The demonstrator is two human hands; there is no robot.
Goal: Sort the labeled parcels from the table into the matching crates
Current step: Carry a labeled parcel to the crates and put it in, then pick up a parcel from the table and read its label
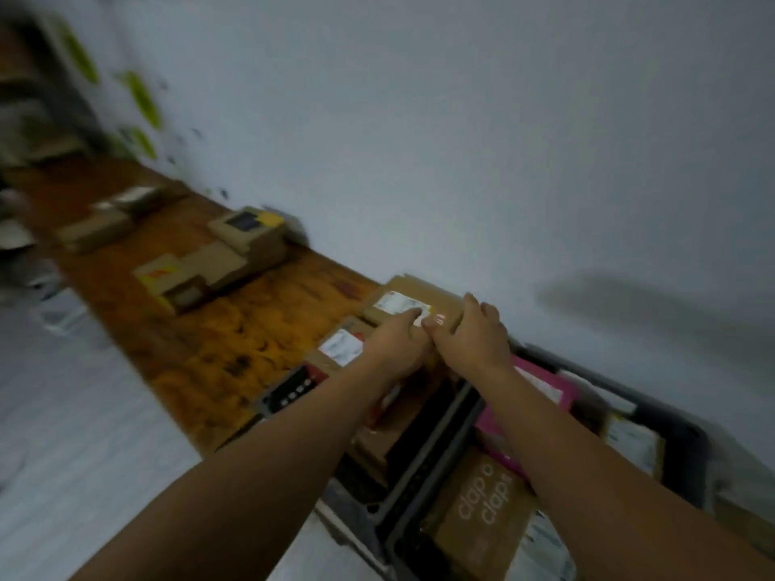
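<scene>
Both my hands on the labelled parcel (440, 297), sitting on the wooden table (235, 341) against the wall, just past the dark crates (432, 446). Left hand (398, 341) fingers lie fairly straight, pressing on its white label. Right hand (472, 335) fingers bent over the top, thumb at the far edge, gripping. Pink parcel (541, 379) and printed carton (482, 509) lie in the crates. Frame blurry

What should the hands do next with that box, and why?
Probably lift the box a little off the table. The right hand curls over its edge, the left hand touches its label, and it lies flat beside the crates.
</scene>
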